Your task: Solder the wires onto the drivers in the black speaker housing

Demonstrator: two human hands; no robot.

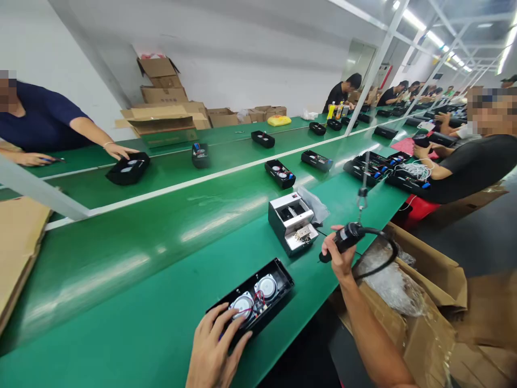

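My left hand [213,350] rests on the near end of an open black speaker housing [278,275] that lies on the green bench, fingers spread over one of its two round silver drivers [265,285] and its red and blue wires. My right hand [338,253] is closed around a black electric screwdriver [346,238] that hangs from a cord and hook [362,200], its tip pointing left and down above the bench. A grey screw feeder box [293,222] stands between the housing and the screwdriver.
A green conveyor [161,178] carries more black housings [279,173] away to the right. A person in dark blue touches a housing [128,168] at far left. Another person sits at right by wired units [375,164]. Open cartons [424,302] stand below my right arm.
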